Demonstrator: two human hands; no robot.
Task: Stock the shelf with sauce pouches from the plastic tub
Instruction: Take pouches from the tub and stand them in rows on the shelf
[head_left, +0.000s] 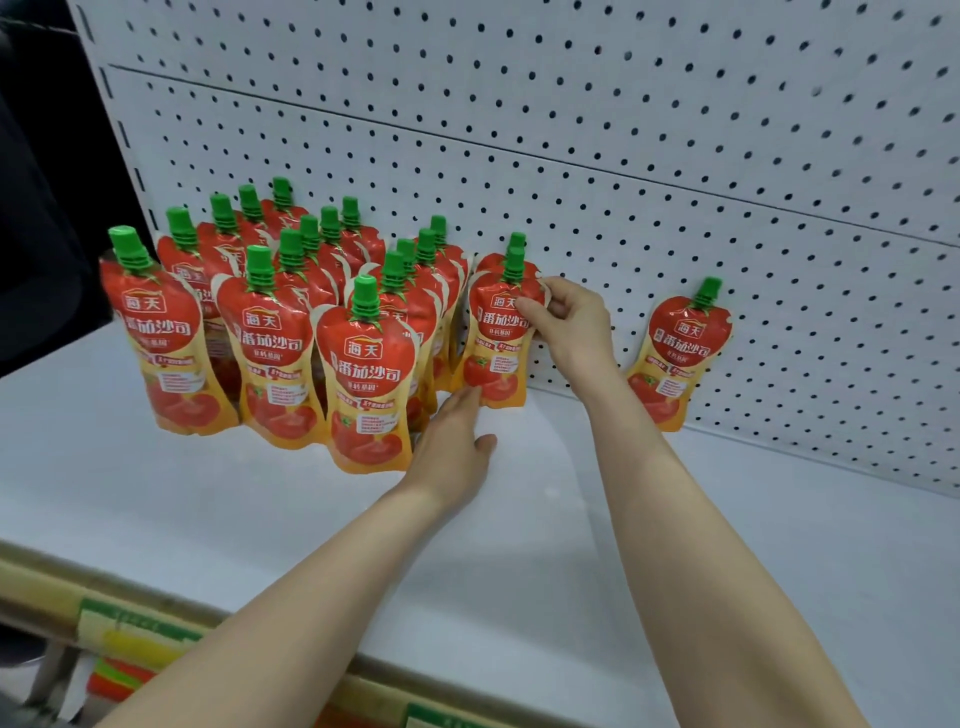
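Sauce pouch (496, 338) is held upright on the shelf (675, 545), just beside the stocked rows (291, 322); its upper edge is pinched by the right hand (571, 322), its base touched by the straight-fingered left hand (457, 447). A lone pouch (680, 353) is leaned on the pegboard (623, 130).

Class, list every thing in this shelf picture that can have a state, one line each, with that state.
held pouch, upright on the shelf, capped, pinched at its top corner.
right hand, pinches the held pouch.
left hand, fingers straight, at the held pouch's base.
lone pouch, capped, leaning against the pegboard.
grouped pouches, upright in rows, caps on.
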